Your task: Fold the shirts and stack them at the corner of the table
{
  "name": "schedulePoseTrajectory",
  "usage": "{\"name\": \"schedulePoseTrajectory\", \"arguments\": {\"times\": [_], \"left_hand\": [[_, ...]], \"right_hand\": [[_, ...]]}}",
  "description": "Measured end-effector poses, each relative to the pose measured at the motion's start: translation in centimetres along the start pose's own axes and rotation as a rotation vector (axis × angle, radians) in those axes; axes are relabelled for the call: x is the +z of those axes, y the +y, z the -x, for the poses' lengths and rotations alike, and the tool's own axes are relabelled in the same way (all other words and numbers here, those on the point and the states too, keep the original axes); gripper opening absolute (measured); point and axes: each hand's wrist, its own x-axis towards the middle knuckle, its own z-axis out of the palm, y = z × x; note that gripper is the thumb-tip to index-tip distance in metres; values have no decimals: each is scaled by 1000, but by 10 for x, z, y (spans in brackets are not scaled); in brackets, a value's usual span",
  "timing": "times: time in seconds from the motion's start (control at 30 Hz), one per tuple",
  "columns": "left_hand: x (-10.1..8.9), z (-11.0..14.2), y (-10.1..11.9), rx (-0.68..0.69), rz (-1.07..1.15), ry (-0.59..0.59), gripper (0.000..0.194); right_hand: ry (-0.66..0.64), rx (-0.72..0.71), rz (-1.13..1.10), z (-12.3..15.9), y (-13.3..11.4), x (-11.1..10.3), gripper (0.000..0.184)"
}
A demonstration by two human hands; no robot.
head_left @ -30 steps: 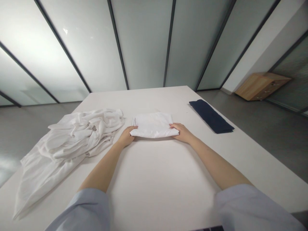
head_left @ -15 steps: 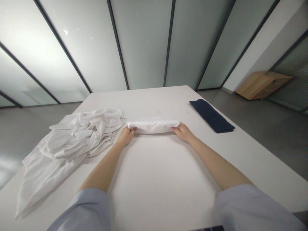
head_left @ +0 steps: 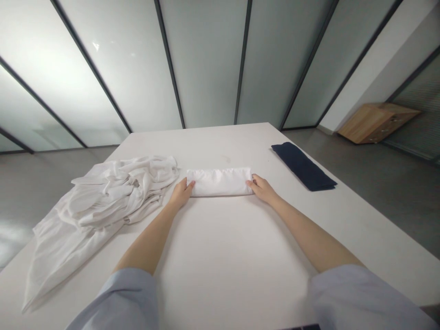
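A white cloth (head_left: 220,182), folded into a narrow rectangle, lies across the middle of the white table (head_left: 230,256). My left hand (head_left: 182,191) grips its left end, thumb on top and fingers at the edge or beneath. At the opposite end, my right hand (head_left: 261,188) pinches the cloth the same way. Fingers under the cloth are partly hidden. Just left of my left hand is a rumpled heap of white fabric (head_left: 113,197). Beyond my right hand lies a folded dark blue cloth (head_left: 302,166).
Frosted glass panels (head_left: 209,64) with dark frames stand behind the table. A wooden cabinet (head_left: 374,121) sits on the floor at the right. A dark object (head_left: 304,327) shows at the bottom edge, too cut off to name.
The white cloth's near side has come down towards me, so its top face now shows as a flatter, wider rectangle. Both hands stay at its ends, slightly shifted.
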Motion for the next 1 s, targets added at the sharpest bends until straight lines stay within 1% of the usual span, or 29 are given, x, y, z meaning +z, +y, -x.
{"name": "schedulePoseTrajectory", "arguments": {"times": [0.1,0.23,0.4,0.53,0.67,0.8,0.83,0.9,1.0], "left_hand": [[0,0,3,-40,-85,25,29],[-1,2,6,-86,-137,61,27],[-2,2,8,-128,-283,37,29],[-2,2,10,-144,-352,16,30],[-2,2,11,-142,-353,17,31],[-1,1,8,-132,-309,51,27],[-1,1,6,-132,-286,65,25],[-1,1,4,-135,-236,89,21],[0,1,2,-136,-188,105,19]], "right_hand": [[-20,2,10,2,-4,-1,23],[-15,16,67,2,-6,-1,22],[-50,9,228,-1,-2,-1,25],[-48,-41,367,-3,0,0,27],[-20,-102,418,-3,4,1,26],[12,-123,375,-3,12,4,26],[30,-132,352,-4,15,5,28],[67,-152,316,-5,22,7,38],[89,-163,309,-6,31,10,52]]}}
